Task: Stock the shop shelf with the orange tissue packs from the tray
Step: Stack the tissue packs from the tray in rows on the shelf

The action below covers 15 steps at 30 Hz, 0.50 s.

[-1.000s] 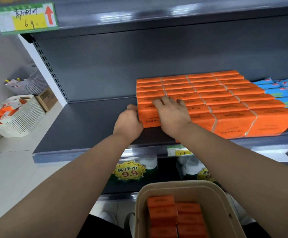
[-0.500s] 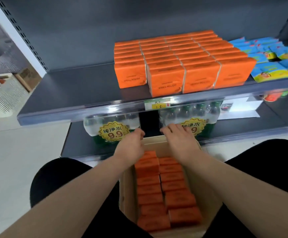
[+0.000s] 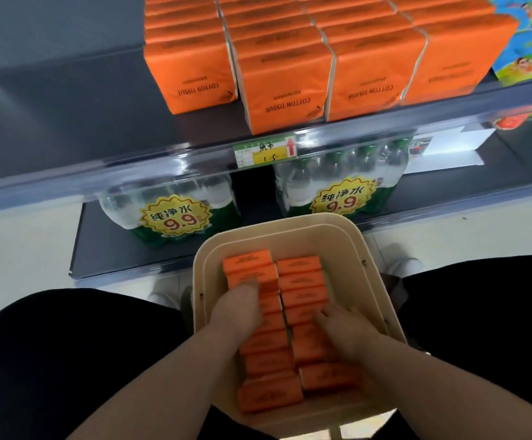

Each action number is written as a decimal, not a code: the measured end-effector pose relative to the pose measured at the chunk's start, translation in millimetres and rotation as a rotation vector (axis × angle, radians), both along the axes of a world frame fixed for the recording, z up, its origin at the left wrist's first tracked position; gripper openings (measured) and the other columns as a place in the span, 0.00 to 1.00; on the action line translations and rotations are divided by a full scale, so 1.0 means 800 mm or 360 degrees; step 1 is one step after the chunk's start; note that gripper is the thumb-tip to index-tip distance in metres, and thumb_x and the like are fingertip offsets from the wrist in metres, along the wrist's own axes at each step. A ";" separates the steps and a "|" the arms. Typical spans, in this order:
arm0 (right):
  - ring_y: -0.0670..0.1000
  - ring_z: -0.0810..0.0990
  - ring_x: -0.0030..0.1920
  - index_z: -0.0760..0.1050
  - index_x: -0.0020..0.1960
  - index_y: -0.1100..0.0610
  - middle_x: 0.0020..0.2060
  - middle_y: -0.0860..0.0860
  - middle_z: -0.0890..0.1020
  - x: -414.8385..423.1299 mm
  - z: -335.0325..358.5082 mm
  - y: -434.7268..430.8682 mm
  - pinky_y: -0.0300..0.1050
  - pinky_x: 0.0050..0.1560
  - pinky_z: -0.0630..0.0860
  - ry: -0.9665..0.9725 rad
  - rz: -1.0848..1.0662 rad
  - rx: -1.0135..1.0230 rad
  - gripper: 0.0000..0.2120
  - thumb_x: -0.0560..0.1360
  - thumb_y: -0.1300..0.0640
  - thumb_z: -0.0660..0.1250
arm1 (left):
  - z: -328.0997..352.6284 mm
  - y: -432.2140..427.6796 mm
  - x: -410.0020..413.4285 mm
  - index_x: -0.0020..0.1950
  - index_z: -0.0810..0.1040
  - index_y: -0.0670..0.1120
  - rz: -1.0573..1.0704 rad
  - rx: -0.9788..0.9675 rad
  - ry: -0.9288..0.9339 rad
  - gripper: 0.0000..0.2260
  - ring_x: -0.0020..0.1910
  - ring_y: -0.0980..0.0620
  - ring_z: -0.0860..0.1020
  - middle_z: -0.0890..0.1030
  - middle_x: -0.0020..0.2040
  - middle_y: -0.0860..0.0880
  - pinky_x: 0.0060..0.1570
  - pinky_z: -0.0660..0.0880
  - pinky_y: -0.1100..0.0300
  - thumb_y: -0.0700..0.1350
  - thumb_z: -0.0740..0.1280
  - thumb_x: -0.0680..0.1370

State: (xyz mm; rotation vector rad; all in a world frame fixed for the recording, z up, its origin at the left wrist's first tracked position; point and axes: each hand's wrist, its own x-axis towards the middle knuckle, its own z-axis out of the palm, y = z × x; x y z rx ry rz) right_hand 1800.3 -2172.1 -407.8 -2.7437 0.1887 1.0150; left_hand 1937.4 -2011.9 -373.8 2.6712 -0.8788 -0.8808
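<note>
A beige tray [image 3: 290,224] sits on my lap, holding two columns of small orange tissue packs [image 3: 302,282]. My left hand [image 3: 237,312] lies over the left edge of the left column, fingers curled down beside the packs. My right hand [image 3: 344,328] covers the right edge of the right column the same way. Both hands press the packs between them, and the packs still rest in the tray. Above, the dark shelf [image 3: 67,122] carries four rows of stocked orange packs [image 3: 285,87], with bare shelf to their left.
Blue and yellow packets [image 3: 531,55] lie right of the orange rows. A price tag [image 3: 266,152] is clipped to the shelf's front rail. Bottled water multipacks with 9.9 stickers [image 3: 175,214] stand on the lower shelf behind the tray. My knees in black flank the tray.
My hands left the shelf, came down to the tray's far rim, then moved in onto the packs. My view tilted down from the shelf to the tray.
</note>
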 end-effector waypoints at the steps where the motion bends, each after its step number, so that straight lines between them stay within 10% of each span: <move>1: 0.56 0.66 0.68 0.63 0.69 0.54 0.67 0.55 0.68 0.001 -0.002 0.000 0.52 0.65 0.64 0.0012 0.0018 0.0009 0.26 0.74 0.52 0.66 | -0.001 -0.002 -0.001 0.57 0.72 0.47 -0.0005 -0.0012 0.0012 0.09 0.53 0.46 0.79 0.80 0.53 0.46 0.52 0.75 0.54 0.41 0.61 0.77; 15: 0.54 0.70 0.64 0.64 0.66 0.50 0.64 0.50 0.71 0.033 0.012 -0.004 0.51 0.60 0.66 -0.0462 -0.0383 -0.0081 0.17 0.77 0.55 0.57 | -0.033 -0.016 0.022 0.63 0.67 0.48 -0.0032 0.0205 -0.0380 0.14 0.61 0.48 0.71 0.71 0.63 0.46 0.54 0.74 0.54 0.40 0.60 0.77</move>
